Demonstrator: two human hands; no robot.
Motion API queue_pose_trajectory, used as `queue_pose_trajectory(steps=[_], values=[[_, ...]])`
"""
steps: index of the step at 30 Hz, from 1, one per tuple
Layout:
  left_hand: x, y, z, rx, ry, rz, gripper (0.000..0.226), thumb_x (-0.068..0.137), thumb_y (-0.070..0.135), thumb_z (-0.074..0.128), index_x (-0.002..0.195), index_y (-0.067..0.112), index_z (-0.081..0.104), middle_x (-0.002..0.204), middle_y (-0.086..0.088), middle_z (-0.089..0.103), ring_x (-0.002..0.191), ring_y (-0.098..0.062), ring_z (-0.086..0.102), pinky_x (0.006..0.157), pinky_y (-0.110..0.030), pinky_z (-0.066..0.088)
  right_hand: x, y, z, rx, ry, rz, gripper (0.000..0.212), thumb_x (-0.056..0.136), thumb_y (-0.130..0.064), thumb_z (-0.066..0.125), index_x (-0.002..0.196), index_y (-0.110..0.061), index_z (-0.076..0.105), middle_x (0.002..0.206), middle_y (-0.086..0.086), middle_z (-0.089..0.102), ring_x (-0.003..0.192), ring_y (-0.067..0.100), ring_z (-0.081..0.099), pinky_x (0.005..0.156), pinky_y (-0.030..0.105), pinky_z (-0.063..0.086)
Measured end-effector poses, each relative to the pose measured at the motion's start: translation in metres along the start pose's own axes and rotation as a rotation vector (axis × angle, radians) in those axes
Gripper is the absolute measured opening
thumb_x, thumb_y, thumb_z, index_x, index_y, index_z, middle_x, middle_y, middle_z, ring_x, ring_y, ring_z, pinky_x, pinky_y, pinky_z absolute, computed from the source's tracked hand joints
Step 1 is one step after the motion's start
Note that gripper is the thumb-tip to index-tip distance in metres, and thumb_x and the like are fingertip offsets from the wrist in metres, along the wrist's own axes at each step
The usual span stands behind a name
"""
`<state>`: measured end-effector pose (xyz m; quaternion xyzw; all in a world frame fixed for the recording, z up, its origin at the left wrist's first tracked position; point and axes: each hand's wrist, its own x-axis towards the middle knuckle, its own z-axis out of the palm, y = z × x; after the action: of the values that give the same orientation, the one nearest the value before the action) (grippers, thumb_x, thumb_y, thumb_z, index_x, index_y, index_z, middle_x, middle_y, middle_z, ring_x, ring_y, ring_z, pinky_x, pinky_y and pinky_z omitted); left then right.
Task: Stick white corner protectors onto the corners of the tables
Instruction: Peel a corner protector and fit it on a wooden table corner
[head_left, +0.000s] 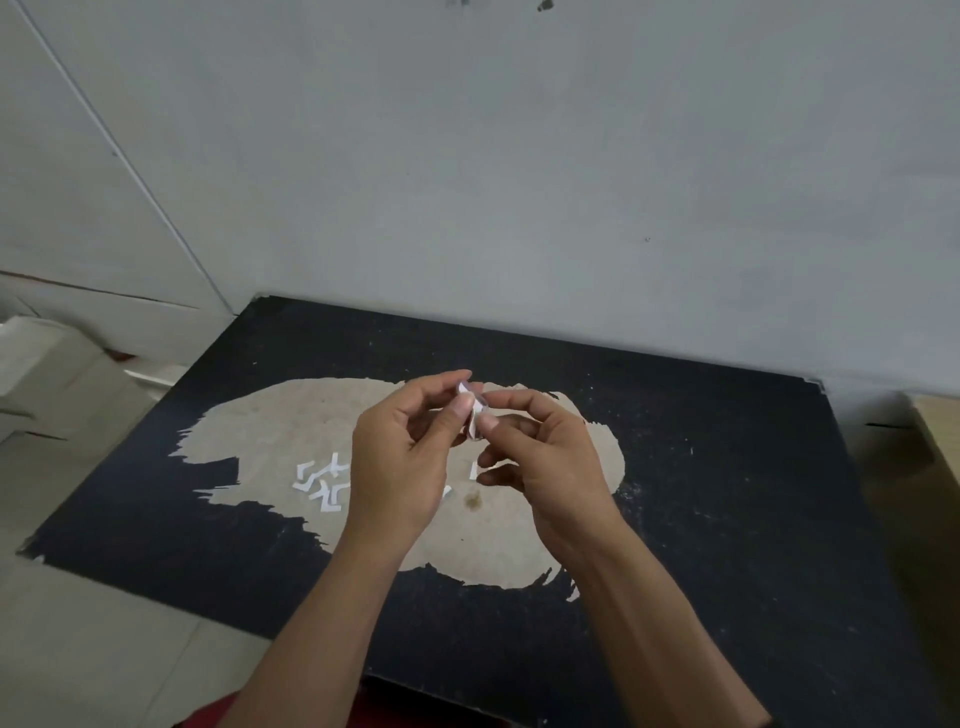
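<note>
Both hands are up over the middle of the table (727, 467), working one corner protector (474, 415) between them. Left hand (402, 457) pinches it between thumb and forefinger from the left; right hand (545, 462) pinches its lower right edge the same way, other fingers loosely curled below. Looks like a two-point grip for peeling the adhesive backing: one hand anchors, the other picks at an edge. That's my read; the piece is too small to tell film from body. It's held high and near the camera, probably so the edge is visible. The protector sits at the fingertips of both hands, clear of the table surface and well away from any corner. The pile of white L-shaped pieces (323, 480) lies on the worn beige patch (291, 415) just left of the left wrist, likely stock or peeled liners, can't tell which. One more white bit (474, 470) lies under the right hand. No protector is visible on the far right corner (818, 384) yet.
</note>
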<state>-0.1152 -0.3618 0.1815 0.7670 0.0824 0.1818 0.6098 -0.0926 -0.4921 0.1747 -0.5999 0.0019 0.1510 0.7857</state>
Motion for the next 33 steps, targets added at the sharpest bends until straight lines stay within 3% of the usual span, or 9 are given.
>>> queue_pose_trajectory(steps=[6,10,13,17,20,23,28,33], values=[[-0.013,0.014,0.021,-0.081,-0.036,-0.014,0.017,0.092,0.011,0.067,0.103,0.023,0.074,0.095,0.009,0.077,0.091,-0.01,0.074,0.076,-0.022,0.059,-0.015,-0.012,-0.02,0.018,0.032,-0.01,0.007,0.093,-0.01,0.069,0.099,-0.008,0.068,0.077,0.007,0.074,0.062,0.019,0.06,0.06,0.031,0.058],[-0.019,0.025,0.036,-0.136,-0.037,-0.039,0.017,0.093,0.013,0.067,0.099,0.026,0.075,0.095,0.006,0.077,0.092,-0.014,0.074,0.075,-0.026,0.06,-0.021,-0.019,-0.035,-0.305,0.164,-0.197,0.011,0.089,-0.027,0.074,0.093,-0.018,0.068,0.077,-0.002,0.073,0.064,0.016,0.067,0.064,0.038,0.061],[-0.024,0.034,0.042,-0.218,-0.043,-0.103,0.015,0.09,0.014,0.069,0.098,0.023,0.077,0.093,0.003,0.078,0.091,-0.016,0.075,0.073,-0.025,0.06,-0.027,-0.023,-0.044,-0.596,0.29,-0.41,0.018,0.085,-0.039,0.077,0.096,-0.031,0.065,0.078,-0.016,0.067,0.073,0.006,0.064,0.063,0.029,0.056],[-0.032,0.044,0.043,-0.36,-0.053,-0.175,0.014,0.082,0.02,0.07,0.092,0.02,0.08,0.088,-0.004,0.077,0.082,-0.02,0.076,0.068,-0.024,0.06,-0.032,-0.025,-0.049,-0.748,0.279,-0.736,0.024,0.091,-0.029,0.072,0.115,-0.029,0.068,0.097,-0.018,0.064,0.079,0.003,0.062,0.061,0.015,0.052],[-0.036,0.047,0.038,-0.351,-0.077,-0.186,0.017,0.084,0.018,0.068,0.097,0.014,0.078,0.091,-0.008,0.078,0.084,-0.024,0.076,0.068,-0.025,0.06,-0.03,-0.02,-0.046,-0.778,0.216,-0.852,0.023,0.097,-0.023,0.065,0.12,-0.023,0.071,0.102,-0.01,0.065,0.079,0.006,0.063,0.061,0.024,0.055],[-0.038,0.051,0.03,-0.297,-0.074,-0.183,0.019,0.083,0.02,0.067,0.097,0.014,0.078,0.09,-0.007,0.078,0.083,-0.024,0.076,0.068,-0.026,0.061,-0.03,-0.017,-0.042,-0.775,0.184,-0.912,0.023,0.098,-0.02,0.062,0.117,-0.02,0.073,0.099,-0.007,0.067,0.08,0.008,0.063,0.062,0.032,0.055],[-0.04,0.053,0.016,-0.233,-0.077,-0.21,0.024,0.081,0.023,0.066,0.099,0.013,0.077,0.092,-0.006,0.078,0.084,-0.024,0.076,0.07,-0.027,0.061,-0.029,-0.012,-0.032,-0.768,0.174,-0.952,0.018,0.097,-0.019,0.064,0.111,-0.019,0.075,0.096,-0.008,0.07,0.079,0.008,0.064,0.061,0.031,0.055],[-0.041,0.062,-0.004,-0.174,-0.18,-0.318,0.021,0.096,0.014,0.058,0.103,0.012,0.077,0.098,-0.009,0.078,0.09,-0.027,0.076,0.078,-0.031,0.061,-0.029,-0.008,-0.024,-0.804,0.164,-0.992,0.012,0.095,-0.017,0.065,0.099,-0.021,0.076,0.089,-0.009,0.069,0.075,0.008,0.063,0.059,0.031,0.054]])
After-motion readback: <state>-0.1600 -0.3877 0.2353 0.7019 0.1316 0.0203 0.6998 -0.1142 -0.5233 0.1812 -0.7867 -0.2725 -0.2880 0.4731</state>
